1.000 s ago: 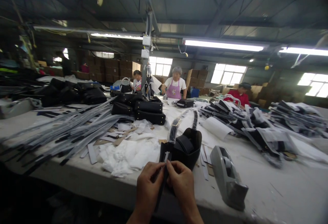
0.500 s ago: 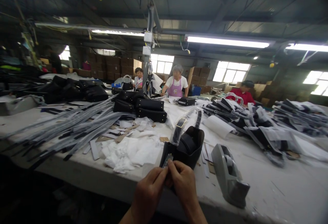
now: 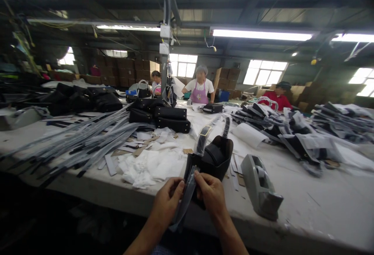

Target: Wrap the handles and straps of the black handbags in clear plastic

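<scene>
A black handbag [image 3: 217, 155] stands at the table's front edge, its top open. A strap in clear plastic wrap [image 3: 188, 192] runs down from the bag's near side, between my hands. My left hand [image 3: 169, 196] pinches the strap's left edge with thumb and fingers. On the other edge, higher up, my right hand [image 3: 210, 190] grips the same wrapped strap close against the bag. Another plastic-covered strap with a gold buckle [image 3: 204, 131] rises from the bag's top. The fingertips of both hands are partly hidden.
Right of the bag stands a grey tape dispenser [image 3: 260, 187]. White tissue paper [image 3: 152, 165] lies to the left, beside wrapped straps [image 3: 96, 138]. Black bags [image 3: 172, 118] are stacked behind. Wrapped black pieces [image 3: 286, 130] heap at right. A person in a purple apron [image 3: 200, 91] stands across the table.
My hands have moved apart from their close pinch at the bag's side. More of the wrapped strap now shows between them. The view has tilted slightly down.
</scene>
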A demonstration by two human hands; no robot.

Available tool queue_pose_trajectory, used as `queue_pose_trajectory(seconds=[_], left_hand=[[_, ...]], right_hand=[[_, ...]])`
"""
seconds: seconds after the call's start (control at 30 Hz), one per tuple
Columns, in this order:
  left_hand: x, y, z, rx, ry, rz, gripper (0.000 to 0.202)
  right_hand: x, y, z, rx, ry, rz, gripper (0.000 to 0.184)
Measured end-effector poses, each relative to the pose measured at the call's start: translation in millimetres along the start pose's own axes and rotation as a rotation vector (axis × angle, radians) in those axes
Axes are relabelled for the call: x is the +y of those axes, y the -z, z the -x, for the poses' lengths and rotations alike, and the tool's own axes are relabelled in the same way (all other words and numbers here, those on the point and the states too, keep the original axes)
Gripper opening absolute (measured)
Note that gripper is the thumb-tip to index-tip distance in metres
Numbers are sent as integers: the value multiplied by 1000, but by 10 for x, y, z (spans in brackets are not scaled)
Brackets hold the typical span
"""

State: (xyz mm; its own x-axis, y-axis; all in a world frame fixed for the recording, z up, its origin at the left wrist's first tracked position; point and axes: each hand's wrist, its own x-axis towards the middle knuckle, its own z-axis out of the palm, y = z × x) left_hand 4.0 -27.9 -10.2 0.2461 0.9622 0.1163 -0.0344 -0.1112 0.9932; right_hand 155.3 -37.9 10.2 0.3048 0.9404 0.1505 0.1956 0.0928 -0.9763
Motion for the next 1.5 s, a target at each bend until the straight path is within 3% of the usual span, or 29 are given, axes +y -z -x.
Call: queue_pose_trajectory(seconds=[0.07, 0.17, 0.3, 0.37, 0.47, 0.57, 0.67, 0.77, 0.87, 1.03, 1.37, 1.5], left_hand=[[81, -141, -102, -97, 92, 157, 35], [97, -286, -162, -106, 175, 243, 42], [-1, -282, -200, -40, 141, 180, 49], [-71, -229, -224, 18, 71, 110, 47], [-146, -153, -245, 66, 2, 16, 43], [-138, -118, -235, 73, -5, -64, 44], [-67, -108, -232, 91, -20, -90, 44], [-13, -83, -257, 104, -41, -123, 43], [-23, -50, -268, 83, -37, -162, 42], [-106, -49, -201, 122, -6, -170, 43], [-204, -76, -171, 93, 51, -141, 47], [-133, -126, -125, 141, 66, -116, 46]], right_hand=[[-6, 4, -14, 9, 27, 18, 47], [11, 2, -25, 58, 57, 69, 48], [0, 49, 28, 94, -28, 16, 49], [-30, 196, 74, 125, -22, 36, 48], [-38, 680, 123, 336, 97, 266, 43], [72, 1374, 113, 660, 100, 518, 39], [278, 1959, 48, 716, -11, 574, 48], [475, 2222, -13, 640, -140, 503, 40], [575, 2240, -43, 569, -202, 375, 41], [521, 2183, -12, 589, -188, 179, 47], [177, 2021, 422, 629, -158, -3, 41], [307, 1990, 543, 605, -264, -168, 43]])
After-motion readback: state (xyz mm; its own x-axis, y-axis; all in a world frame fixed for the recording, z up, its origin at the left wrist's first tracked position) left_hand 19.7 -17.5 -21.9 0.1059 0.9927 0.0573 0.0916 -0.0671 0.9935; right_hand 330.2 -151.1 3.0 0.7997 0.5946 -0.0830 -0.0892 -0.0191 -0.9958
